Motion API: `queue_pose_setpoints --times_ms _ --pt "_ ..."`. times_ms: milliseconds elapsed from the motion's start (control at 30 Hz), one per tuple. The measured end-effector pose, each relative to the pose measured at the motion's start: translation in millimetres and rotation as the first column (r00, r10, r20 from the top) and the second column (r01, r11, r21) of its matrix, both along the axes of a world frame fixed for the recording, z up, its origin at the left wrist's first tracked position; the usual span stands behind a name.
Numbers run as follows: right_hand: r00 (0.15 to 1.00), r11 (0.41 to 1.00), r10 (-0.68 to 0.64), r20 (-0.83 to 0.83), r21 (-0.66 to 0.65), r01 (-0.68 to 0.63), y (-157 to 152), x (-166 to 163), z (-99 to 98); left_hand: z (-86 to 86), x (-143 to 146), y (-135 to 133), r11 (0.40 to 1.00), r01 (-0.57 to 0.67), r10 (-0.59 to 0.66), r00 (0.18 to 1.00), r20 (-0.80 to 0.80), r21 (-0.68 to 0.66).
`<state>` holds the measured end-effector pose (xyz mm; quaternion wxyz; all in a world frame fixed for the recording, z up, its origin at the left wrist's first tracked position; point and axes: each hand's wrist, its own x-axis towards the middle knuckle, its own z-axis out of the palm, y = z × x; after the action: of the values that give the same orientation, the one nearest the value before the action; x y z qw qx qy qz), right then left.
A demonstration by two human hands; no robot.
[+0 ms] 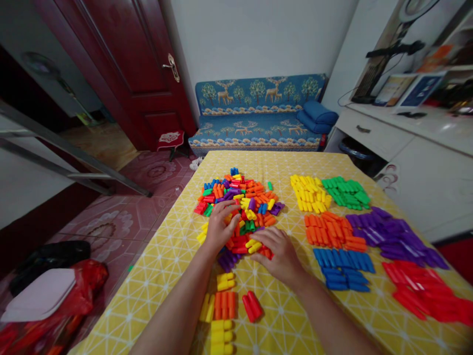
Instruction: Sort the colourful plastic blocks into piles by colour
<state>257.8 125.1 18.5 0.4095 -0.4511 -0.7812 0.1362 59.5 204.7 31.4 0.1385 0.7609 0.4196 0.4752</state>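
A mixed pile of plastic bullet-shaped building blocks (236, 190) in several colours lies on the table. My left hand (220, 228) rests over the near left of this pile, its fingers bent and apart; no block is plainly held in it. At the pile's near right edge, my right hand (281, 252) has its thumb and forefinger on either side of a yellow block (253, 245). Red pieces lie under and beside those fingertips. Closer to me are an orange block (224, 305), a red block (252, 306) and a few yellow blocks (221, 337).
Sorted groups lie on the right: yellow (310, 192), green (346, 193), orange (332, 230), purple (397, 234), blue (343, 267) and red (424, 291). A patterned yellow cloth (273, 315) covers the table. Behind it stands a blue sofa (254, 121); a white cabinet (424, 167) is at right.
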Motion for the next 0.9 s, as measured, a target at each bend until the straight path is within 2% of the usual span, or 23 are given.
queue_pose_setpoints --times_ms 67,167,267,400,467,567,667,733,800,900 --pt "0.988 1.000 0.012 0.153 0.007 -0.013 -3 -2 3.6 1.1 1 -2 1.000 0.026 -0.026 1.000 -0.012 0.013" --pt "0.985 0.999 -0.022 0.171 0.029 0.017 -4 -5 4.4 0.9 2 -3 0.997 0.082 -0.082 0.994 -0.066 0.011" --pt "0.997 0.996 -0.082 -0.013 0.039 0.082 -5 -7 2.8 -1.9 2 -2 0.995 0.104 -0.104 0.985 -0.136 -0.008" --pt "0.911 0.962 -0.260 -0.321 -0.168 0.215 -5 1 7.5 -5.4 1 1 0.995 0.091 -0.095 0.982 -0.166 -0.028" --pt "0.848 0.932 -0.346 -0.402 -0.250 0.261 4 19 14.4 -6.0 0 1 0.996 0.086 -0.091 0.982 -0.166 -0.036" --pt "0.766 0.881 -0.473 -0.434 -0.249 0.403 34 69 26.1 -6.6 -1 2 0.996 0.081 -0.087 0.985 -0.151 -0.045" --pt "0.727 0.775 -0.631 -0.272 -0.178 0.607 74 134 31.7 -7.5 -1 2 0.996 0.078 -0.083 0.988 -0.132 -0.044" --pt "0.682 0.681 -0.726 -0.086 -0.222 0.697 96 171 30.9 -8.2 -1 2 0.996 0.074 -0.079 0.989 -0.127 -0.042" --pt "0.628 0.600 -0.774 0.078 -0.225 0.768 109 195 27.8 -8.7 -1 3 0.997 0.070 -0.074 0.989 -0.127 -0.040" --pt "0.599 0.574 -0.778 0.190 -0.174 0.800 116 208 21.6 -8.6 -2 3 0.997 0.070 -0.074 0.989 -0.126 -0.036"
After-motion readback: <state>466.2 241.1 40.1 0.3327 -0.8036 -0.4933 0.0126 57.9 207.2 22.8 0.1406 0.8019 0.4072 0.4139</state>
